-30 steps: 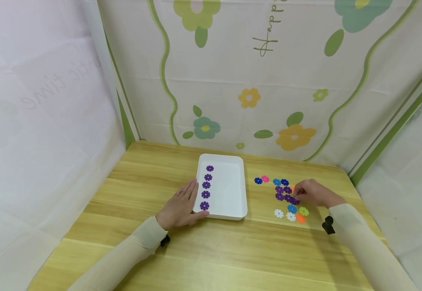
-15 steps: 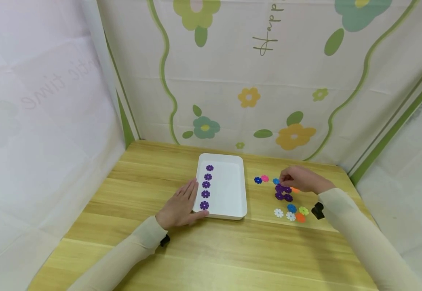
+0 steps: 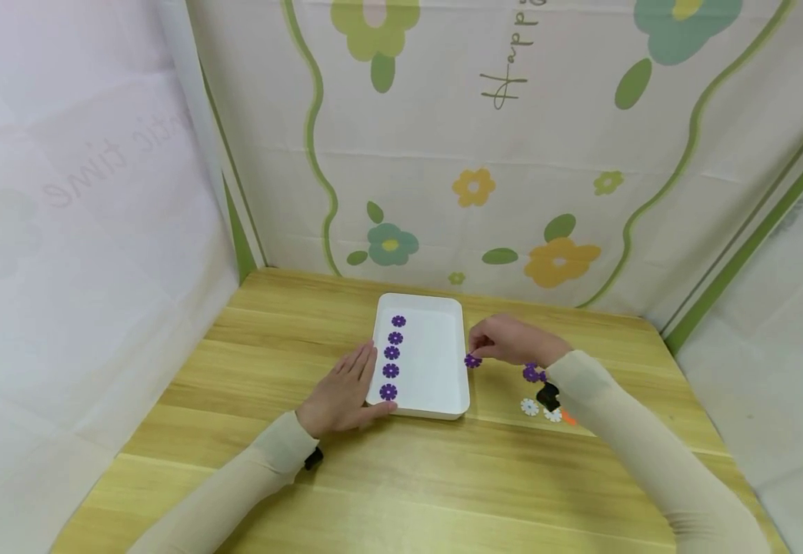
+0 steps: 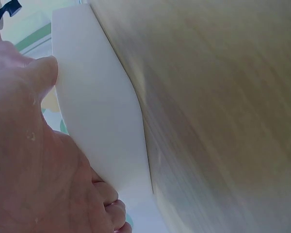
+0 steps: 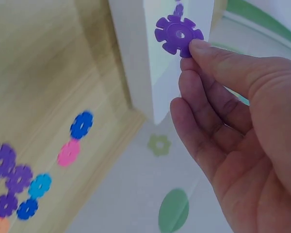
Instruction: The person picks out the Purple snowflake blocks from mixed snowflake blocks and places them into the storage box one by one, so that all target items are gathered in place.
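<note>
Between thumb and fingers my right hand (image 3: 512, 338) pinches a purple snowflake disc (image 5: 178, 34), a flat notched piece with a hole in its middle. It is just at the right rim of the white tray (image 3: 436, 362). My left hand (image 3: 339, 392) lies with straight fingers along the tray's left side, its thumb on the near corner; the left wrist view shows the thumb against the tray's wall. Inside the tray, several purple discs (image 3: 391, 371) form a column along the left side.
Right of the tray, loose discs lie on the wooden table (image 3: 443, 477): purple (image 5: 19, 178), blue (image 5: 81, 124), pink (image 5: 69, 152), white (image 3: 529, 407) and orange (image 3: 568, 416). The right forearm covers part of them in the head view. Flower-printed cloth (image 3: 408, 138) stands behind.
My right hand has moved left from the loose discs to the tray's right rim, carrying a purple disc. The left hand, the tray and the column in it have stayed in place.
</note>
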`<state>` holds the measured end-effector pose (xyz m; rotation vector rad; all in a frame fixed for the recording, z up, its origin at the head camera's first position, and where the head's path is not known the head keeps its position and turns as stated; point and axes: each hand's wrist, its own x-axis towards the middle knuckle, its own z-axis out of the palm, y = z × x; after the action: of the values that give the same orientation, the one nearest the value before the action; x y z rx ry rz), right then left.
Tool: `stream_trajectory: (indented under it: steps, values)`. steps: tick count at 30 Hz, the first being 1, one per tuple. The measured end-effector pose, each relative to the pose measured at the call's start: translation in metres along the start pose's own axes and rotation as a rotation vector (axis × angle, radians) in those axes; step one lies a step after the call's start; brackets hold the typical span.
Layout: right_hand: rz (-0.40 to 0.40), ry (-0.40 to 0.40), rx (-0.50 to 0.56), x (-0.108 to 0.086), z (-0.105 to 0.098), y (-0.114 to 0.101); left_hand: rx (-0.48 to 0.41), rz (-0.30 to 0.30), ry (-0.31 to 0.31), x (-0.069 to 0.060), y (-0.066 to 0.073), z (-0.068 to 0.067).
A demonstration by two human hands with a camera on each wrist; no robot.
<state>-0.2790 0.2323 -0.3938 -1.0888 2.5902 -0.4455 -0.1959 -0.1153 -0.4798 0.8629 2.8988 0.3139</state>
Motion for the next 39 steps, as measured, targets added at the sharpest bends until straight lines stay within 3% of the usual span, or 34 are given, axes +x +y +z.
stream_trajectory:
  steps: [4,13,19,29,39]
  values:
    - [-0.037,-0.041,-0.007,0.016,0.007,-0.015,0.007,-0.003,0.002,0.0,0.0,0.001]
    - [-0.014,-0.127,0.033,0.04,0.026,-0.03,-0.047,0.011,0.055,0.0,-0.003,0.009]
    - [-0.02,-0.146,0.081,0.045,0.042,-0.029,0.013,0.002,0.062,0.002,-0.006,0.016]
    - [-0.013,-0.161,0.105,0.045,0.058,-0.026,0.0,-0.015,0.005,0.001,0.0,0.0]
    - [0.031,-0.157,0.083,0.049,0.069,-0.021,-0.005,-0.014,-0.003,0.0,0.002,-0.002]
